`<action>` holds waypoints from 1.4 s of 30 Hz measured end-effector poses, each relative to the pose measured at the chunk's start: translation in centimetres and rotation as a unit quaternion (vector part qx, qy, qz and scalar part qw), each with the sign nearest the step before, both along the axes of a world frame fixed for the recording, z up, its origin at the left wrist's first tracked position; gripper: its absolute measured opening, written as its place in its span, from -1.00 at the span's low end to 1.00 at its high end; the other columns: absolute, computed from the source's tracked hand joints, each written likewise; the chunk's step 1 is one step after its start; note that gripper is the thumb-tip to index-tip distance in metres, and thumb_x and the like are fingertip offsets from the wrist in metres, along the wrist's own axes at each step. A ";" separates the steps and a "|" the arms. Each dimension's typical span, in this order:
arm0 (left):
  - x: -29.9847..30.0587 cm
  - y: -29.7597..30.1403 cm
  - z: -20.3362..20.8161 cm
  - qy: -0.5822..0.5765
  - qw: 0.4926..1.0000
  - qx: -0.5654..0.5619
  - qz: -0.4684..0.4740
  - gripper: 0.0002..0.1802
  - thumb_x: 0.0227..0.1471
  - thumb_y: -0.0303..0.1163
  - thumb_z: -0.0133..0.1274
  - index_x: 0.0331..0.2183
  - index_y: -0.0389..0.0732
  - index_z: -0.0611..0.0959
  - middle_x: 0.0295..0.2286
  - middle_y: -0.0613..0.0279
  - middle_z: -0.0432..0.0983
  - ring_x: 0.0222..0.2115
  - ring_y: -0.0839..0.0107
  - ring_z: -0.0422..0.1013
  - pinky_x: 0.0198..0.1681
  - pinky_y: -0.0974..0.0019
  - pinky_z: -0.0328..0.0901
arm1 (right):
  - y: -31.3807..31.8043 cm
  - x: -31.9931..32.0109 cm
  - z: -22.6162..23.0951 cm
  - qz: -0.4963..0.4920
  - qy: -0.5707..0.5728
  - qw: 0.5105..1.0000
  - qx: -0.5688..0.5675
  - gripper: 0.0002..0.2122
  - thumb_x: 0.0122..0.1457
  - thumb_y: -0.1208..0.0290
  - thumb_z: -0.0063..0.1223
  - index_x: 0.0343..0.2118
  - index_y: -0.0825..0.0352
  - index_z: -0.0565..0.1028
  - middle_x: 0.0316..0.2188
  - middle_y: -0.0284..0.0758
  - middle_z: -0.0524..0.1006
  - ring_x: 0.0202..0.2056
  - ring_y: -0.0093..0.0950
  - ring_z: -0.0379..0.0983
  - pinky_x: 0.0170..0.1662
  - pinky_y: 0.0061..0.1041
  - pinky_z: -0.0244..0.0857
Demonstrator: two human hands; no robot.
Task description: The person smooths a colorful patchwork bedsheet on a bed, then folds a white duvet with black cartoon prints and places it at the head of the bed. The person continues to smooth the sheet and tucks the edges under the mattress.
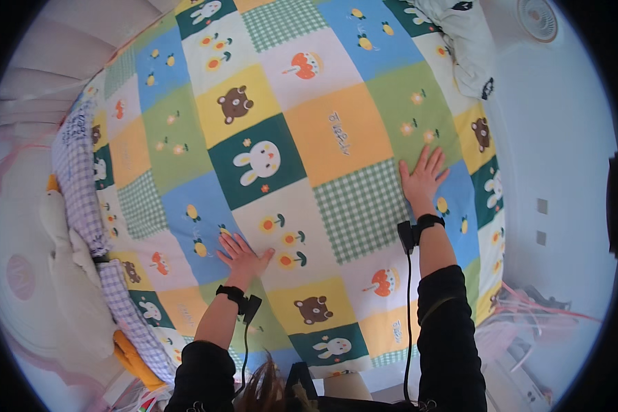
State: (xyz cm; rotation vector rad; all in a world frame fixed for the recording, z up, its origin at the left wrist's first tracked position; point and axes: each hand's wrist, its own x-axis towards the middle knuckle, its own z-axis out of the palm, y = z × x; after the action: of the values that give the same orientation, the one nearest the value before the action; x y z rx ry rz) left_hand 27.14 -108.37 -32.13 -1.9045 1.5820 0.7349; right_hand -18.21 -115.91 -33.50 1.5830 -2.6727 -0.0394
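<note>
A colourful patchwork bed sheet (361, 210), printed with bears, rabbits, flowers and checks, spreads across the bed in front of me. My left hand (242, 262) lies on it with fingers apart, over the edge of a blue square and a white flower square. Farther right and farther away, my right hand (424, 180) presses flat on the sheet with its fingers spread, beside the green checked square. Neither hand holds anything. Each wrist wears a black strap with a small black device and a cable.
Purple checked pillows (82, 178) line the bed's left side, next to a long white plush goose (72, 275) with orange feet. A bunched white cloth or plush (463, 44) lies at the far right corner. Pink curtains (48, 82) hang at the far left; a round white fan (537, 19) shows top right.
</note>
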 end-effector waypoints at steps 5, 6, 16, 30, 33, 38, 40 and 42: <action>-1.3 -3.7 4.5 -0.068 0.989 0.119 -0.052 0.24 -0.17 0.43 -0.20 0.15 -0.51 -0.06 0.16 -0.38 -0.27 0.22 -0.16 -0.38 0.17 -0.22 -0.33 | 0.1 -0.4 -2.3 -0.002 0.021 1.000 -0.019 -0.24 0.13 -0.16 -0.31 0.26 0.26 -0.13 0.28 -0.08 -0.27 0.29 -0.19 -0.40 0.20 0.10 -0.54; -1.5 -6.0 5.4 -0.023 0.987 0.124 -0.098 0.12 -0.13 0.39 -0.20 0.11 -0.46 0.06 0.12 -0.32 -0.11 0.18 -0.12 -0.21 0.15 -0.11 -0.20 | 0.1 -0.4 -2.5 -0.005 0.002 1.000 -0.010 -0.24 0.12 -0.16 -0.30 0.26 0.26 -0.13 0.28 -0.07 -0.27 0.29 -0.19 -0.40 0.20 0.10 -0.54; -12.6 -33.7 3.4 0.193 0.860 -0.427 -0.203 -0.65 -0.11 -0.25 0.14 -0.30 -0.28 0.55 -0.35 0.03 0.50 -0.31 0.09 0.43 -0.27 0.14 0.33 | 0.1 -0.7 -2.4 0.001 -0.023 0.999 -0.045 -0.22 0.10 -0.14 -0.23 0.25 0.27 -0.10 0.28 -0.09 -0.26 0.29 -0.20 -0.39 0.21 0.10 -0.57; -13.5 -15.8 3.6 0.425 0.802 -0.404 -0.114 -0.88 -0.13 -0.53 0.06 -0.43 -0.27 0.48 -0.35 0.07 0.43 -0.24 0.11 0.32 -0.14 0.14 0.18 | 0.0 -1.0 -2.9 -0.003 -0.024 0.998 -0.056 -0.24 0.10 -0.15 -0.22 0.24 0.27 -0.04 0.28 -0.10 -0.23 0.29 -0.21 -0.37 0.20 0.11 -0.54; -12.7 -1.3 3.6 0.484 0.836 -0.257 0.039 -0.84 -0.12 -0.51 0.06 -0.39 -0.16 0.46 0.10 -0.09 0.09 0.06 -0.01 0.15 0.12 -0.03 -0.04 | 0.0 -1.1 -3.1 -0.008 -0.019 0.998 -0.053 -0.24 0.09 -0.16 -0.22 0.24 0.26 -0.03 0.28 -0.10 -0.21 0.29 -0.21 -0.35 0.20 0.12 -0.52; -10.5 5.0 -1.3 0.324 0.888 -0.222 -0.239 -0.87 -0.10 -0.40 0.07 -0.44 -0.10 0.44 0.19 -0.18 -0.20 0.21 -0.09 -0.18 0.12 -0.32 -0.26 | -0.2 -1.0 -2.9 -0.020 0.002 0.999 -0.029 -0.24 0.08 -0.19 -0.24 0.24 0.23 -0.02 0.27 -0.09 -0.18 0.29 -0.20 -0.33 0.19 0.12 -0.50; -10.1 4.4 -2.4 0.332 0.883 -0.218 -0.250 -0.87 -0.12 -0.39 0.08 -0.44 -0.09 0.45 0.20 -0.17 -0.20 0.21 -0.07 -0.19 0.13 -0.31 -0.27 | -0.3 -1.0 -2.3 -0.007 0.002 0.998 -0.061 -0.24 0.07 -0.20 -0.24 0.24 0.23 -0.01 0.27 -0.08 -0.18 0.29 -0.20 -0.33 0.20 0.10 -0.48; -10.1 3.9 -2.8 0.324 0.883 -0.217 -0.262 -0.87 -0.13 -0.38 0.08 -0.45 -0.08 0.46 0.20 -0.16 -0.22 0.22 -0.04 -0.19 0.14 -0.30 -0.28 | 0.5 -0.7 -1.6 0.000 -0.012 0.999 -0.048 -0.24 0.08 -0.20 -0.25 0.24 0.24 -0.01 0.27 -0.08 -0.17 0.29 -0.20 -0.31 0.20 0.09 -0.47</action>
State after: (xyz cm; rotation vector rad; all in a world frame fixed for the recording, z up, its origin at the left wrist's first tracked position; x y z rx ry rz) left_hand 17.03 -104.51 -34.90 -1.4169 2.7344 0.8694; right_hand -18.96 -115.39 -35.07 1.5662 -2.6490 0.1060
